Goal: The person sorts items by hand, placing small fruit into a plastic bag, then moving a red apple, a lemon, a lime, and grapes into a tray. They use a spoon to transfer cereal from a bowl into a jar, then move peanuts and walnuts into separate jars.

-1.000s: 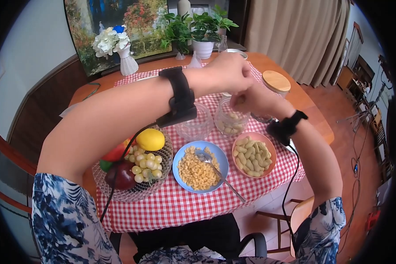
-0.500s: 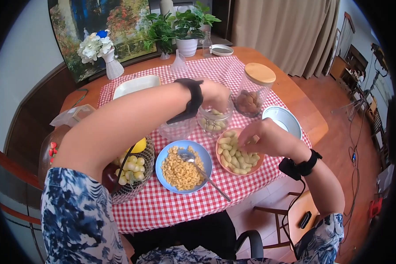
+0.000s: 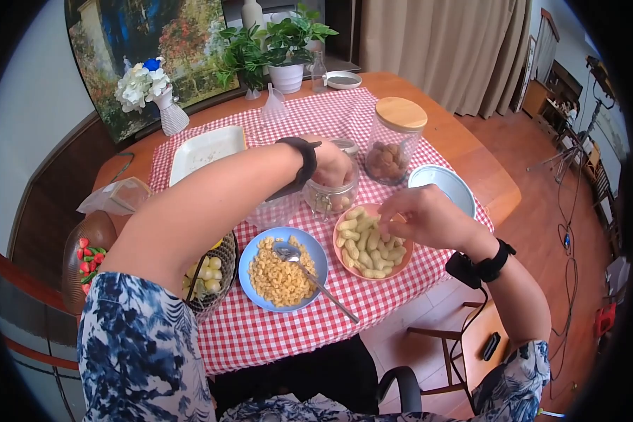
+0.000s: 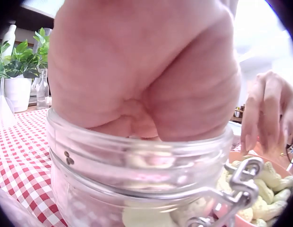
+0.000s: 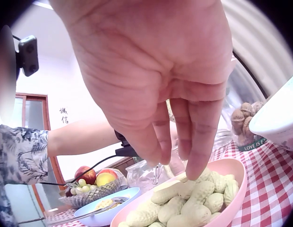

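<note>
My left hand [image 3: 330, 167] reaches down into the mouth of a clip-top glass jar [image 3: 321, 202], which has some peanuts at its bottom. In the left wrist view the palm fills the jar's opening, and the fingertips are hidden inside; I cannot tell whether they hold a peanut. My right hand [image 3: 432, 219] is over the pink bowl [image 3: 408, 254] of unshelled peanuts [image 3: 369, 243]. Its fingers [image 5: 203, 132] point down, loosely spread, with the fingertips right at the top of the heap in the right wrist view.
A blue plate [image 3: 244, 285] of small yellow pieces with a spoon [image 3: 330, 299] stands left of the pink bowl. Behind are a wooden-lidded jar of walnuts [image 3: 387, 163], a pale blue bowl [image 3: 464, 193], a white tray [image 3: 190, 155] and a funnel [image 3: 275, 105]. Fruit sits under my left arm.
The hands were together above the glass jar. My right hand has since come down to the peanut bowl, and my left hand has lowered into the jar. The head view has shifted.
</note>
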`<state>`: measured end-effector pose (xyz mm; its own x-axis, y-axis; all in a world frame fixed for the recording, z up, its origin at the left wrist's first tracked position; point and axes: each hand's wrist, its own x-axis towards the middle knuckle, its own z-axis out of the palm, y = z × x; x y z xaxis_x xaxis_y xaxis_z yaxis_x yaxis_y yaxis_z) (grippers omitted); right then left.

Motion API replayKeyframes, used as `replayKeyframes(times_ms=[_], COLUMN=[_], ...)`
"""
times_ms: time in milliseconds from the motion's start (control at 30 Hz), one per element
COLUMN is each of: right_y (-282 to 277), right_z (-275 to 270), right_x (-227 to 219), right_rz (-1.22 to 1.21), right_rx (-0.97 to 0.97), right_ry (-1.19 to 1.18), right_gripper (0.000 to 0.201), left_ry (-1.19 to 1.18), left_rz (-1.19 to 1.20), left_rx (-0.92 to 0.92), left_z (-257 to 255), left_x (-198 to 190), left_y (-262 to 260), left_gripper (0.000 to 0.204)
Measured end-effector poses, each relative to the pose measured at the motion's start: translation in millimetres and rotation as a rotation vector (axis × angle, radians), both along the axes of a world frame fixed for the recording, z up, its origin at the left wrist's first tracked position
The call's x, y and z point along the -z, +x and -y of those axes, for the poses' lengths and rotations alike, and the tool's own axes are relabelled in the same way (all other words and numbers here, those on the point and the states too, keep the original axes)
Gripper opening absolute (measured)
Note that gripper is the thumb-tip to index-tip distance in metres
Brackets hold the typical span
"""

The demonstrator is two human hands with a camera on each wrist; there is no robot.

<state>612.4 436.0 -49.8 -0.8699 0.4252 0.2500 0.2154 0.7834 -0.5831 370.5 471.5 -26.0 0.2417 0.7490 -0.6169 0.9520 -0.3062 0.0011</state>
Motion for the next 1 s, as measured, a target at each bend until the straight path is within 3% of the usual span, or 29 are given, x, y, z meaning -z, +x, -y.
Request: replayKeyframes(times_ms=[67, 200, 300, 367, 400, 500, 533, 600, 633, 767, 833, 867, 933, 1000], right_y=[0.4, 1.8, 2.1, -0.1, -1.1, -6.1, -7.4, -13.0, -18.1, -47.7, -72.0, -84.5, -108.7, -127.3], right_z=[-1.0, 1.6, -2.6, -4.4, -3.6, -3.5, -8.9, -16.9, -20.3, -34.8, -40.5, -43.8, -51.3, -61.8], right_x=[-3.4, -19.8, -25.3, -31.8, -38.7, -53.9, -55.2, -62.1, -66.1, -68.6, -62.6, -57.6, -44.4, -24.6], right_rz=[-0.047, -0.053, -0.082, -0.105, -0.113, -0.178, -0.202, -0.245, -0.242, -0.063, 0.126, 0.126, 0.354, 0.380], right_rx=[-0.004, 0.056, 0.089, 0.102, 0.169, 0.308, 0.328, 0.361, 0.355, 0.182, 0.184, 0.184, 0.056, 0.000], right_ry=[0.030, 0.036, 0.079, 0.097, 0.046, -0.038, -0.015, -0.023, -0.020, -0.070, -0.074, -0.072, 0.107, 0.113], right_gripper=[0.011, 0.010, 0.011, 0.011, 0.012, 0.015, 0.016, 0.019, 0.019, 0.023, 0.025, 0.025, 0.026, 0.025], left_ry=[-0.032, 0.028, 0.148, 0.099, 0.193, 0.168, 0.160, 0.265, 0.142, 0.160, 0.274, 0.276, 0.293, 0.266], left_rz=[0.018, 0.008, 0.083, 0.196, 0.227, 0.344, 0.409, 0.320, 0.548, 0.404, 0.558, 0.558, 0.451, 0.400], left_rx=[-0.026, 0.024, 0.117, 0.025, 0.025, -0.048, -0.007, 0.240, 0.141, 0.328, 0.310, 0.310, 0.293, 0.302], left_z=[-9.5, -14.0, -17.4, -15.8, -13.1, -2.1, 3.7, 19.2, 28.5, 47.4, 66.3, 75.5, 88.3, 95.4], left_x=[9.4, 11.4, -1.1, -18.8, -25.5, -51.0, -56.4, -61.3, -53.1, -6.3, 16.6, 14.3, 6.8, -6.4], left_y=[-3.5, -6.9, -14.1, -14.7, -14.6, -4.5, -1.2, 15.4, 17.9, 53.4, 55.9, 58.2, 61.0, 51.7], left_gripper=[0.056, 0.052, 0.044, 0.034, 0.029, 0.027, 0.026, 0.028, 0.032, 0.033, 0.034, 0.034, 0.037, 0.038])
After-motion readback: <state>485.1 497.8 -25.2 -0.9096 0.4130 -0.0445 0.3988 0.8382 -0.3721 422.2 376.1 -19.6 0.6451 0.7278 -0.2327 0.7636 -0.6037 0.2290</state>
